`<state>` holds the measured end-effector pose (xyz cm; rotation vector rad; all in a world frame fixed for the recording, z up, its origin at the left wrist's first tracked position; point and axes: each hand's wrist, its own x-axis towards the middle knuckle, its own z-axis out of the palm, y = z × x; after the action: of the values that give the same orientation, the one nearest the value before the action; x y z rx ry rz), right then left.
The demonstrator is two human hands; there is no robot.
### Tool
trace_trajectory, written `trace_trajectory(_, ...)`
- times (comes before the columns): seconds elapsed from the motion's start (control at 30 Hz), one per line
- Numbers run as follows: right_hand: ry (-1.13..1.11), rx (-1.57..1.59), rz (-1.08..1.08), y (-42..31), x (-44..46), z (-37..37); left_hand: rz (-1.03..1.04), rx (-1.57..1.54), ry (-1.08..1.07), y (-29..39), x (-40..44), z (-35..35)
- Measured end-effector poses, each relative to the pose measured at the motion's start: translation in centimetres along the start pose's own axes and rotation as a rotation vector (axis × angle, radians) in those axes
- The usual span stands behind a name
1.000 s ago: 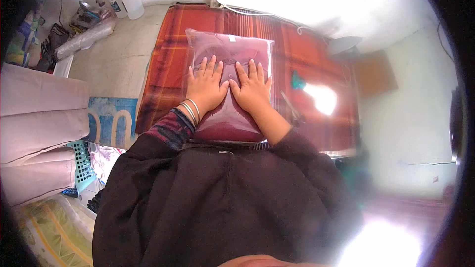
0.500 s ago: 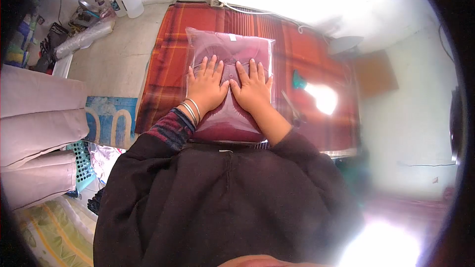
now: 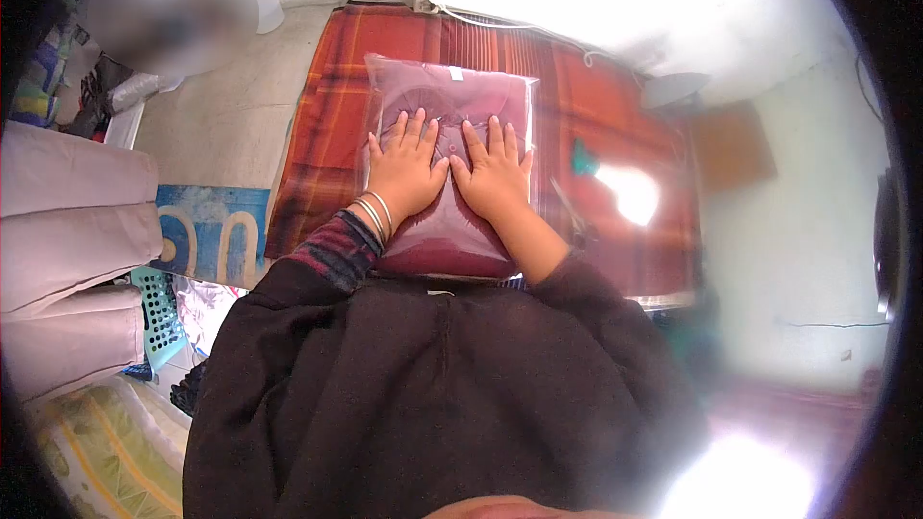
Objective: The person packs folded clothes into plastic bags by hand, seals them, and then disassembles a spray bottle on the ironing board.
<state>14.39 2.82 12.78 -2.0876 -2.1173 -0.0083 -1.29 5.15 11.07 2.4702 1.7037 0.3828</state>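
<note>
from afar i see the left hand [image 3: 407, 176] and right hand [image 3: 492, 178] flat, fingers spread, on the clear-wrapped maroon package [image 3: 449, 221] atop red plaid cloth [image 3: 332, 101].

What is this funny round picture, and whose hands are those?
There's no machine here, just one person's bare hands. The camera is worn on that person's head, looking forward and down, so you also see their dark sleeves. The left hand and right hand lie flat, fingers pointing away from the body, on a clear plastic bag with maroon cloth inside. Under it is a red checked cover. Nothing is gripped; the hands only rest on top.
</note>
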Motion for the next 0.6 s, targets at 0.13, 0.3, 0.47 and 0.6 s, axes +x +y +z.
trace_trajectory(0.13, 0.009, -0.006, 0.001, 0.0, -0.4, -0.1, -0.004, -0.020, -0.005, 0.0, -0.2, 0.1)
trace_trajectory(0.3, 0.001, 0.014, 0.009, 0.0, -0.5, 0.4, -0.016, -0.003, -0.049, 0.9, -0.6, -1.5)
trace_trajectory(0.47, 0.076, 0.008, -0.022, -0.3, -0.5, 0.5, 0.002, -0.011, 0.023, -0.5, -0.4, 1.2)
trace_trajectory(0.6, 0.058, 0.048, 0.007, 0.6, -0.6, 0.9, 0.017, 0.029, 0.020, 0.6, -0.4, 0.3)
